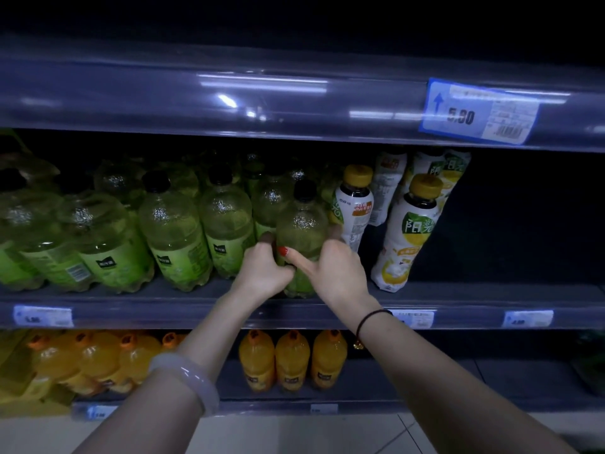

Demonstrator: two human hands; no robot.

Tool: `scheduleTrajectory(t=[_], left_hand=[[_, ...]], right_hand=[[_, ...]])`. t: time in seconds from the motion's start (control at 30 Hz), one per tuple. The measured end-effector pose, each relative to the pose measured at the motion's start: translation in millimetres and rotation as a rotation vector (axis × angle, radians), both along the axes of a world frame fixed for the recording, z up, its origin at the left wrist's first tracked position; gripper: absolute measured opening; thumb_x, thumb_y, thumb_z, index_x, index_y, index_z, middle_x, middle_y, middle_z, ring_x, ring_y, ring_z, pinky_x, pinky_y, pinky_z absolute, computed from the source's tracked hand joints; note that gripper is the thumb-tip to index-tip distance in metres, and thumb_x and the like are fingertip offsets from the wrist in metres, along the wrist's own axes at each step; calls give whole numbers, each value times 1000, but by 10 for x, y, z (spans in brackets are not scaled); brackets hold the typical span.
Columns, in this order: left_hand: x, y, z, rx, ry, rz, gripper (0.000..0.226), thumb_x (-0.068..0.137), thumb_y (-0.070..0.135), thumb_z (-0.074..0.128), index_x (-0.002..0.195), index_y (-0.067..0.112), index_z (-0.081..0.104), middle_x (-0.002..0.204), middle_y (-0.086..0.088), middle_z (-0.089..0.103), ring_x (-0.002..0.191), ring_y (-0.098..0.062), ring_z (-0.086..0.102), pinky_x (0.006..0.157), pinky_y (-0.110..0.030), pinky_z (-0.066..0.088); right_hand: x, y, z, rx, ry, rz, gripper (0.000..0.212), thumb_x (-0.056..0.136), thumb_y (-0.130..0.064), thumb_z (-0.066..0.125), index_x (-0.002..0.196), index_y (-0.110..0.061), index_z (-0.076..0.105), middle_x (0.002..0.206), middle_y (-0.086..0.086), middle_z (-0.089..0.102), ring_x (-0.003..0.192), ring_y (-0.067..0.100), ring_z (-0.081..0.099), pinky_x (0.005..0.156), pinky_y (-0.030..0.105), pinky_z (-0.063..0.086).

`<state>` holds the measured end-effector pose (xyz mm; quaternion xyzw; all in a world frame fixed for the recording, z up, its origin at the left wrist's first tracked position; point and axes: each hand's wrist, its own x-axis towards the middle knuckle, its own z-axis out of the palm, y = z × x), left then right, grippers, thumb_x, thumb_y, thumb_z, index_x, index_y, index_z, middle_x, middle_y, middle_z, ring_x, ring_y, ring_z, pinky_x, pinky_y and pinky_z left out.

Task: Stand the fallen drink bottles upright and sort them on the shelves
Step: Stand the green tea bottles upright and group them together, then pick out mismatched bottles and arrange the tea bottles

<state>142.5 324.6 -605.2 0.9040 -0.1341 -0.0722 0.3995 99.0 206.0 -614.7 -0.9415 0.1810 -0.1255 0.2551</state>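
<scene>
Above the upper rail (229, 93) all is lost in the dark, and the back of the green row (173, 231) is too murky for you to count; the middle shelf (163, 314), its front lip glossy clear plastic, has open dark room right of the white bottles (409, 231) with yellow caps. You hold one green bottle (301, 221) upright at that shelf's front edge, between the green row and the white bottles, pebbled shoulder and black cap showing, label mostly covered: your left hand (265, 267) curls round its left side, your right hand (337, 267) wraps its right side, thumb across the front
</scene>
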Motion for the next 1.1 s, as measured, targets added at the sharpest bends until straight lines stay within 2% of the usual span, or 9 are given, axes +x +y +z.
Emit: scheduleTrajectory(t=[0.17, 0.33, 0.43, 0.57, 0.67, 0.77, 0.87, 1.0, 1.1], left_hand=[[-206, 28, 154, -87, -231, 124, 24, 83, 16, 60, 104, 9, 51, 88, -4, 53, 80, -19, 52, 67, -27, 41], [-472, 17, 591, -219, -373, -20, 11, 84, 19, 60, 95, 18, 55, 90, 1, 59, 84, -11, 53, 68, -17, 41], [-759, 33, 1011, -289, -497, -125, 11, 83, 20, 55, 92, 15, 61, 89, 3, 61, 85, -12, 57, 75, -31, 50], [-1014, -145, 1916, -308, -792, -246, 33, 84, 21, 49, 111, 8, 62, 109, -6, 62, 104, -16, 54, 89, -29, 47], [-887, -418, 2663, -107, -723, -360, 53, 93, 27, 42, 144, 18, 35, 151, -1, 31, 141, -16, 22, 116, -31, 20], [-647, -641, 2844, 322, -457, -524, 61, 98, 32, 36, 151, 23, 8, 160, -2, 9, 147, -21, 10, 119, -36, 12], [-663, -681, 2723, 648, -256, -601, 67, 95, 38, 38, 151, 23, 5, 160, -1, 10, 146, -25, 12, 118, -40, 10], [-754, -850, 3176, 494, -210, -581, 61, 95, 36, 40, 150, 23, 17, 159, -3, 17, 144, -21, 23, 116, -37, 24], [-940, -1119, 3948, 256, -561, -590, 47, 94, 34, 41, 140, 25, 40, 146, 3, 43, 133, -16, 42, 105, -29, 38]], right_hand=[[-154, 8, 269, 146, 2, 20, 70, 78, -74, 48, 95, -7, 57, 93, 7, 63, 87, 27, 62, 72, 39, 54], [-510, 59, 706, -18, -191, 48, 39, 96, -48, 41, 109, -13, 52, 103, 6, 61, 92, 25, 60, 73, 38, 51], [-825, 61, 1091, -43, -250, 161, 22, 94, -29, 47, 110, -17, 56, 104, 2, 63, 95, 22, 62, 76, 37, 51], [-1158, -30, 1943, 4, -424, 180, 31, 87, -17, 55, 118, -17, 56, 111, -3, 64, 102, 14, 60, 84, 30, 50], [-1237, -243, 2712, -32, -507, 62, 35, 89, -10, 52, 124, -16, 53, 119, -3, 59, 110, 12, 54, 91, 25, 45], [-1321, -471, 3394, -87, -510, 25, 40, 88, -3, 47, 126, -14, 52, 122, 0, 57, 113, 17, 54, 96, 28, 45], [-1430, -665, 3889, -125, -484, -3, 42, 89, -2, 46, 129, -12, 50, 124, 1, 56, 114, 17, 53, 95, 23, 41], [-1489, -871, 4296, -127, -477, -57, 44, 87, -1, 46, 128, -12, 51, 123, 2, 57, 114, 17, 53, 96, 22, 40], [-1503, -1045, 4543, -108, -493, -90, 44, 85, 1, 45, 126, -13, 53, 119, 2, 59, 112, 19, 55, 98, 27, 42]])
